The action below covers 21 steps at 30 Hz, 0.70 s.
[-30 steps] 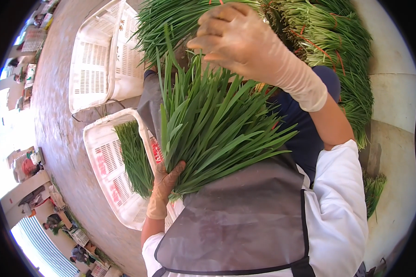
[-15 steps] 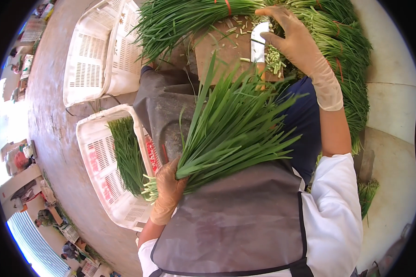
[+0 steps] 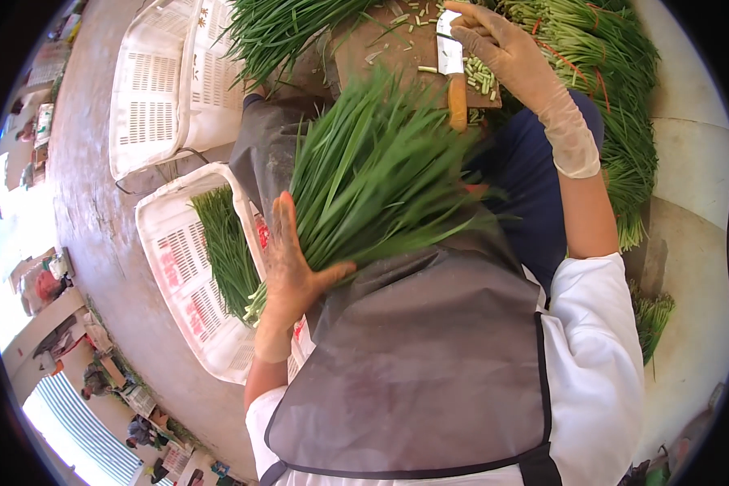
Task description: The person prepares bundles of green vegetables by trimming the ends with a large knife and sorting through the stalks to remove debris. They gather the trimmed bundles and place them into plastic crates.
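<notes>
A loose bunch of garlic chives [image 3: 364, 170] fans out across my lap, its pale cut ends toward the lower left. My left hand [image 3: 292, 263], in a thin glove, rests against the stems with its fingers and thumb spread wide. At the upper right my gloved right hand [image 3: 502, 57] hovers over a knife, fingers loosely bent and apart. The white knife blade [image 3: 449, 49] lies on a brown board [image 3: 385, 49], and its wooden handle [image 3: 458, 101] points toward me. Short stem trimmings [image 3: 479, 77] are scattered beside it.
A white crate [image 3: 150, 89] stands at the upper left. Nearer is another white crate [image 3: 158, 235] with chives [image 3: 223, 251] in it. Tied chive bundles [image 3: 624, 105] are piled on the right, with a small bunch [image 3: 652, 316] lower down. People and goods appear far left.
My left hand has loosened from around the stems and spread its fingers. The leaves have swung left and blur with motion. My right hand's fingers have drawn closer together above the knife.
</notes>
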Tool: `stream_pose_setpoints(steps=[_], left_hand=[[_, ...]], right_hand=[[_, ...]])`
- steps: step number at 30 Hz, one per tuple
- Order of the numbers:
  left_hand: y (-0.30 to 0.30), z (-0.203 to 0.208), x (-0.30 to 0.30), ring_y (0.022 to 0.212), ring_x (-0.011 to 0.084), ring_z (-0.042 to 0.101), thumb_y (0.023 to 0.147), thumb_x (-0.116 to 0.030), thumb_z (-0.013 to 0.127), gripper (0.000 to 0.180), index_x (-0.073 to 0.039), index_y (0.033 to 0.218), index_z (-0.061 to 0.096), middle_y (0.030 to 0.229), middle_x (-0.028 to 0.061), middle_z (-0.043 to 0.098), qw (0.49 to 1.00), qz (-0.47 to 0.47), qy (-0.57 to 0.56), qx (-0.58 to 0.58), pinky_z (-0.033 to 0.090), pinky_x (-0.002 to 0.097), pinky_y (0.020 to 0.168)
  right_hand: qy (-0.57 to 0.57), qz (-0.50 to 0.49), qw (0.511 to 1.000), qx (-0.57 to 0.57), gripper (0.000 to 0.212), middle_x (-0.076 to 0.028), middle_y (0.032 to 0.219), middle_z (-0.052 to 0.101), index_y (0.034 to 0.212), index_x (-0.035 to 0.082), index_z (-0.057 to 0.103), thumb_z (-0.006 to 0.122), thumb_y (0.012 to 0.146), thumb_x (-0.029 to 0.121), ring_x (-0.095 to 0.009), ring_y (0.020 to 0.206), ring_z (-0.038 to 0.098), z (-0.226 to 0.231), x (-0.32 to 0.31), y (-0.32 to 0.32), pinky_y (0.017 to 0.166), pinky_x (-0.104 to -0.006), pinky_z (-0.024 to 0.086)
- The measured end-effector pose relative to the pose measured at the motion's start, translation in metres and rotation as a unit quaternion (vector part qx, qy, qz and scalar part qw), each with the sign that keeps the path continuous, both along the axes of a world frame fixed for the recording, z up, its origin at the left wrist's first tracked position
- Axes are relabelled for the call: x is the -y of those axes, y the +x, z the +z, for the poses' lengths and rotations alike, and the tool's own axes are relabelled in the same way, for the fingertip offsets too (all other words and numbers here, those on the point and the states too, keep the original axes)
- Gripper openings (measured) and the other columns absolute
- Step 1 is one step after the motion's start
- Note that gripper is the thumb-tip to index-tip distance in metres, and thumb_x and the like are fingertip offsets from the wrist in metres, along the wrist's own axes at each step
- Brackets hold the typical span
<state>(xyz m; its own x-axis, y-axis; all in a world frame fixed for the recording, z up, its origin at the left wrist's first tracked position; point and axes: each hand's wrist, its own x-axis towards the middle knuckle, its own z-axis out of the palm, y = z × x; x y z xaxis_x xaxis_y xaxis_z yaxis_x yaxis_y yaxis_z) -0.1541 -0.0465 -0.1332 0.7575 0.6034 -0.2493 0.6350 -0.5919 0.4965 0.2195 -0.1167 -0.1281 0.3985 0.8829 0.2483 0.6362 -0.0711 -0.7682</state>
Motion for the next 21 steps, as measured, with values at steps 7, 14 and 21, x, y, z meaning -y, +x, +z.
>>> stream_pose_setpoints(steps=[7, 14, 21], left_hand=[[0.012, -0.031, -0.045, 0.096, 0.0248, 0.064, 0.076, -0.016, 0.076, 0.063, 0.000, 0.130, 0.050, 0.111, 0.0167, 0.066, 0.982, 0.169, -0.082, 0.023, 0.049, 0.0335, 0.087], [-0.009, -0.036, -0.067, 0.084, 0.0156, 0.065, 0.084, -0.011, 0.068, 0.037, 0.002, 0.117, 0.058, 0.103, 0.0083, 0.068, 0.816, 0.359, -0.398, 0.218, 0.054, 0.0283, 0.078], [-0.022, -0.035, -0.066, 0.105, 0.0198, 0.062, 0.083, -0.019, 0.072, 0.062, 0.000, 0.135, 0.045, 0.121, 0.0129, 0.061, 0.793, 0.352, -0.443, 0.226, 0.051, 0.0319, 0.090]], right_hand=[[0.043, 0.192, 0.978, 0.067, 0.024, -0.006, 0.089, 0.067, 0.098, 0.007, 0.069, 0.070, 0.086, 0.028, -0.024, 0.085, 0.065, 0.023, -0.001, -0.087, 0.079, -0.0314, 0.052], [-0.168, 0.261, 0.905, 0.292, 0.043, -0.006, 0.080, 0.065, 0.114, 0.009, 0.064, 0.064, 0.072, 0.015, -0.024, 0.078, 0.064, -0.081, 0.014, -0.142, 0.073, -0.0373, 0.049], [-0.302, 0.123, 0.897, 0.297, 0.019, -0.014, 0.088, 0.066, 0.091, 0.007, 0.066, 0.061, 0.073, 0.005, -0.034, 0.086, 0.065, -0.059, 0.011, -0.047, 0.077, -0.0430, 0.052]])
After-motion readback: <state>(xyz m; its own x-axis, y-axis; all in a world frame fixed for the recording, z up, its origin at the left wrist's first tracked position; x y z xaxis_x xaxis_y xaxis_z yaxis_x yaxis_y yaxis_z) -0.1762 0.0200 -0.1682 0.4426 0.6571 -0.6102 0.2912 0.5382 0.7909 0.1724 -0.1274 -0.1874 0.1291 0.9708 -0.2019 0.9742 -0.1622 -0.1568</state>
